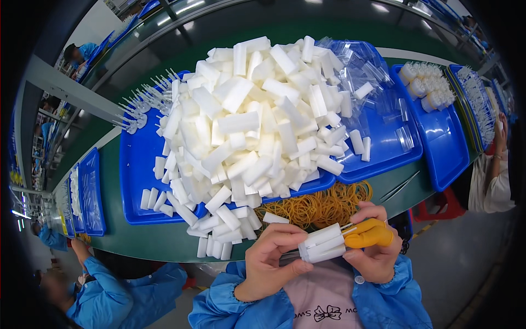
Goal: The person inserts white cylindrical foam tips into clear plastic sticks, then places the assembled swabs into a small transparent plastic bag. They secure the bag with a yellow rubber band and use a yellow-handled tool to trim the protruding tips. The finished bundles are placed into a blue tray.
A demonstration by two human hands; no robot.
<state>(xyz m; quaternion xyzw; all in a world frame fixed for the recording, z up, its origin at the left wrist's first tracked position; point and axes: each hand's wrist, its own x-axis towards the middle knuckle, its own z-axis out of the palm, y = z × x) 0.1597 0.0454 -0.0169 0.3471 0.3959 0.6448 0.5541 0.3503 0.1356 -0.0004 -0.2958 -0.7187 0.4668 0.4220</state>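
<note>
In front of my chest I hold a bundle of white foam strips (pixel 323 243), lying on its side with several strips packed side by side. Its left end is gripped between the thumb and fingers of my left hand (pixel 269 262). My right hand (pixel 379 255) closes on the other end, with yellow finger cots (pixel 370 234) over some fingers. Thin prongs stick out there toward the cots; what they belong to is partly hidden. Just beyond my hands lies a heap of tan rubber bands (pixel 318 203). A large pile of loose white foam strips (pixel 246 120) rises behind it.
Blue trays (pixel 143 192) sit under the pile; one holds clear plastic sleeves (pixel 378 77). Tweezers (pixel 401 185) rest on the green table (pixel 123 247). White parts with thin stems (pixel 145 101) stand at left. Right, another blue tray (pixel 444 142) carries finished-looking bundles (pixel 427 85). Co-workers sit on both sides.
</note>
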